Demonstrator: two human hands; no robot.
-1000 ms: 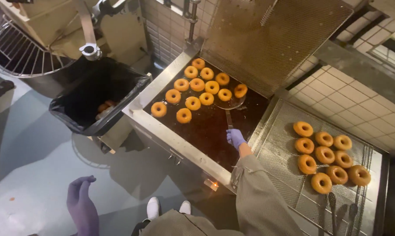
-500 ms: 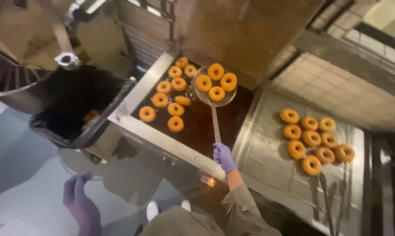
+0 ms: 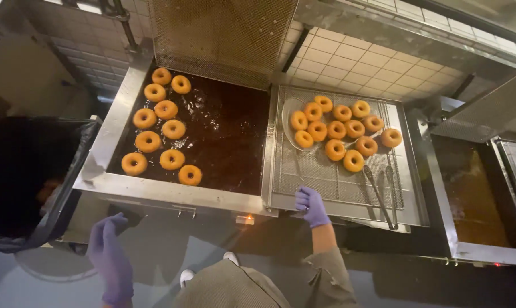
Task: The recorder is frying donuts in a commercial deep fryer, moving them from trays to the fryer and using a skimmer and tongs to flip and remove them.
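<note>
Head view, looking straight down: nearest me, the grey sleeve and shoulder of the person, white shoe tips on the floor below. My left hand [image 3: 111,258], in a purple glove, hangs free over the floor in front of the fryer, fingers loosely together and extended, gripping nothing. My right hand [image 3: 311,206], also gloved purple, is at the near edge of the draining rack [image 3: 338,182], fingers curled around the end of the skimmer handle [image 3: 297,165]; the handle is thin and I can only partly trace it. Skimmer head [image 3: 292,122] lies at the left side of the rack, under two or three of the doughnuts. On the rack, a cluster of golden ring doughnuts [image 3: 341,132] sits toward the far side, touching one another. Metal tongs [image 3: 383,194] lie on the rack's right part, near the front edge. Left of the rack, touching it, the fryer vat [image 3: 224,137] holds dark oil with ten floating doughnuts [image 3: 158,125] bunched along its left side. Far left, a bin with a black liner [image 3: 24,171]. Behind the vat, a raised mesh screen [image 3: 224,34] leans against the tiled wall [image 3: 361,57]. Far right, a second vat [image 3: 475,194].
</note>
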